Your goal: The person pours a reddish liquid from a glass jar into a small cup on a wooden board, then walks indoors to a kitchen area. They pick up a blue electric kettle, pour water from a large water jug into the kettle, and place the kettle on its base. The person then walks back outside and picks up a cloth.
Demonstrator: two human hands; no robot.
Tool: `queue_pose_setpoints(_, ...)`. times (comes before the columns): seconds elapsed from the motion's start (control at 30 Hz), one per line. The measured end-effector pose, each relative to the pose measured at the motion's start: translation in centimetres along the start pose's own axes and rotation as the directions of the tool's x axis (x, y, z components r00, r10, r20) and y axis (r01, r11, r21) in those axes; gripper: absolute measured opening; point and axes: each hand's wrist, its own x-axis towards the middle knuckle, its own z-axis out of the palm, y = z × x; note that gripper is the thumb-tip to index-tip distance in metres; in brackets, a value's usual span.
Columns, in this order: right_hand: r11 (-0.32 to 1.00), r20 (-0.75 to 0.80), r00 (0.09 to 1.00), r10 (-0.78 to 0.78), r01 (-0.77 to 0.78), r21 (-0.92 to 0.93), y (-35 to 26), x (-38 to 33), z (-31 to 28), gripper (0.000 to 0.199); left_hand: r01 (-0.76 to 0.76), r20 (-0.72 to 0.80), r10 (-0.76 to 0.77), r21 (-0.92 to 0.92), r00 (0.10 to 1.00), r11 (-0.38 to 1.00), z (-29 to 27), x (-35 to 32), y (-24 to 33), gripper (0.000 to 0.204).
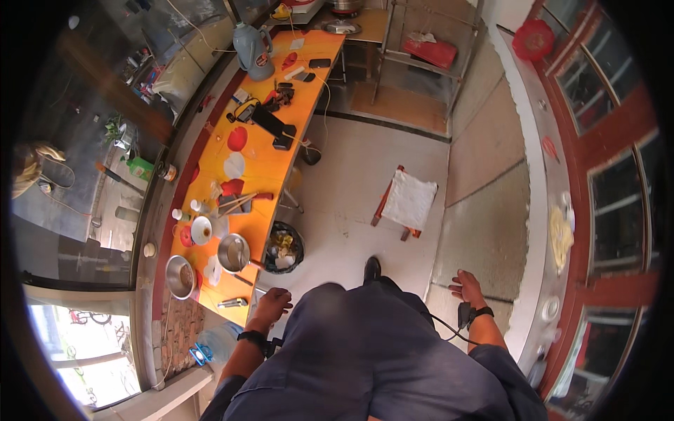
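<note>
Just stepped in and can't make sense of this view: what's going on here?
A person stands beside a long orange table, both hands empty. The left hand hangs by the table's near edge, close to a metal pot and a waste bin. The right hand is out to the side, open, touching nothing. A stool stands ahead.

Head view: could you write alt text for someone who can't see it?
Seen from above, a person in dark clothes stands by a long orange table crowded with pots and tools, left hand near its edge, right hand empty at their side. A stool stands on the floor.
</note>
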Motion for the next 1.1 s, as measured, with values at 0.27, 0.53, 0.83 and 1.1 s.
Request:
queue_pose_setpoints(0.27, 0.979, 0.114, 0.981, -0.154, 0.167, -0.117, -20.9, 11.7, 6.1, 0.064, 0.04, -0.052, -0.043, -0.052, 0.998, 0.998, 0.0, 8.6, 11.4, 0.038)
queue_pose_setpoints(0.53, 1.0, -0.023, 0.999, -0.025, 0.025, -0.001, -31.0, 22.3, 10.6, 0.066, -0.058, 0.035, 0.055, 0.074, 0.998, 0.996, -3.4, 23.5, 26.0, 0.043)
queue_pose_setpoints(0.83, 0.997, 0.038, 0.999, -0.034, 0.036, -0.071, -45.1, 29.4, 15.5, 0.065, -0.089, 0.103, 0.076, 0.136, 0.992, 0.987, -2.0, 33.2, 42.8, 0.04)
queue_pose_setpoints(1.1, 0.998, 0.082, 0.996, -0.035, 0.039, -0.053, -59.8, 43.5, 14.9, 0.062, -0.008, -0.035, 0.005, -0.089, 0.999, 0.996, 1.8, 44.0, 53.0, 0.036)
